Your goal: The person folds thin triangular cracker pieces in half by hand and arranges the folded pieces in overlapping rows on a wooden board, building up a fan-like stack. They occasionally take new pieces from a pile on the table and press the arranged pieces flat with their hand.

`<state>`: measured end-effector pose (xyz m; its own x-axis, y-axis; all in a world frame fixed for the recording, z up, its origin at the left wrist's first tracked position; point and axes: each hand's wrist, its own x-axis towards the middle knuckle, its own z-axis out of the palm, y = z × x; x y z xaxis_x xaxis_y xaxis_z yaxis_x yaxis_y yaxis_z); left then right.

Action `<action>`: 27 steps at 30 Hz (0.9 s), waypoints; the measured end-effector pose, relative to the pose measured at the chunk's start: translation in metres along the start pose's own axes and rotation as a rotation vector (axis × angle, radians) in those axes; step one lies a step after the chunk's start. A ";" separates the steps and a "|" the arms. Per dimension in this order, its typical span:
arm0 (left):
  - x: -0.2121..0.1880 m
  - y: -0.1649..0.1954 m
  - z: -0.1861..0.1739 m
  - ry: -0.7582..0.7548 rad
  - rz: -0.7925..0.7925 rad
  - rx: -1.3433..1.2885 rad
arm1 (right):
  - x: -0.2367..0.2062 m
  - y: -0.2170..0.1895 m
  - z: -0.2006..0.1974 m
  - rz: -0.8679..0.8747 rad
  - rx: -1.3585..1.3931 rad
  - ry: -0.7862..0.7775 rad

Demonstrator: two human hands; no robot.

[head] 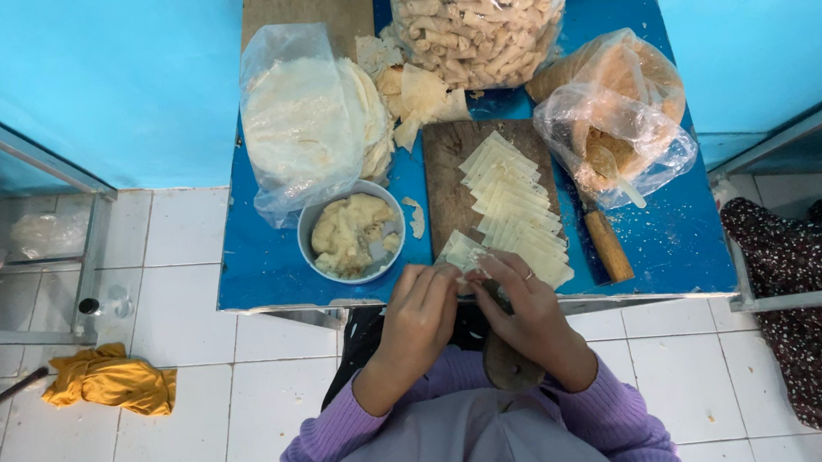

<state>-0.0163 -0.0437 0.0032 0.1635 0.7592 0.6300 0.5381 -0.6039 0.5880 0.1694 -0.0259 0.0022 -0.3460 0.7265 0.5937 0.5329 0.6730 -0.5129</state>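
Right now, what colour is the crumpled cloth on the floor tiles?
The cloth is mustard yellow, seen in the head view.

Blue worktop (264, 265): bowl (351, 235) at 7 o'clock, board (451, 172) centre, bags (305, 121) from 10 to 3 o'clock.

The table (265, 275) has a glossy blue painted top with a bare metal edge, and on it lies a worn, matt wooden board (448, 197) under thin, pale, matt dough sheets (514, 201). Clear, crinkled, shiny plastic bags (295, 122) wrap the wrappers, the rolls and the basket, beside a smooth metal bowl (311, 233) of lumpy filling. The floor tiles (197, 412) look glazed white, the yellow rag (109, 381) is soft cloth, and the sleeves (326, 440) are ribbed lilac knit.
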 end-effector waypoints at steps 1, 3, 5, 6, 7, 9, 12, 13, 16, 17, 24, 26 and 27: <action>0.000 0.000 0.000 0.008 0.000 0.005 | 0.000 0.000 0.000 0.003 -0.001 -0.007; -0.001 0.000 -0.002 -0.014 0.011 0.021 | -0.001 0.000 0.000 0.010 -0.005 -0.020; -0.001 0.000 -0.003 -0.019 0.018 0.042 | 0.000 0.000 -0.004 0.016 0.014 -0.033; -0.001 0.000 -0.003 -0.014 0.020 0.056 | 0.001 0.000 -0.007 0.018 0.023 -0.040; -0.001 0.000 -0.003 -0.010 0.022 0.070 | 0.002 0.000 -0.011 0.017 0.031 -0.058; -0.001 0.000 -0.004 -0.020 0.027 0.073 | 0.005 -0.001 -0.019 0.016 0.047 -0.095; 0.000 0.000 -0.005 -0.028 0.023 0.070 | 0.011 0.001 -0.030 -0.069 0.108 -0.201; 0.000 0.000 -0.006 -0.029 0.020 0.068 | 0.013 0.001 -0.029 -0.078 0.100 -0.207; 0.002 0.001 -0.009 -0.039 0.022 0.060 | 0.016 0.004 -0.026 -0.095 0.087 -0.219; 0.003 0.001 -0.010 -0.038 0.022 0.060 | 0.017 0.005 -0.024 -0.096 0.089 -0.221; 0.008 0.003 -0.015 -0.059 0.060 0.071 | 0.016 0.018 -0.013 0.006 0.112 -0.166; 0.008 0.002 -0.014 -0.064 0.066 0.091 | 0.016 0.017 -0.012 0.070 0.097 -0.165; 0.008 0.001 -0.013 -0.059 0.066 0.099 | 0.017 0.016 -0.012 0.102 0.090 -0.164</action>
<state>-0.0247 -0.0414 0.0157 0.2481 0.7333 0.6331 0.6031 -0.6283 0.4914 0.1816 -0.0048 0.0118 -0.4187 0.7995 0.4307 0.5030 0.5991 -0.6230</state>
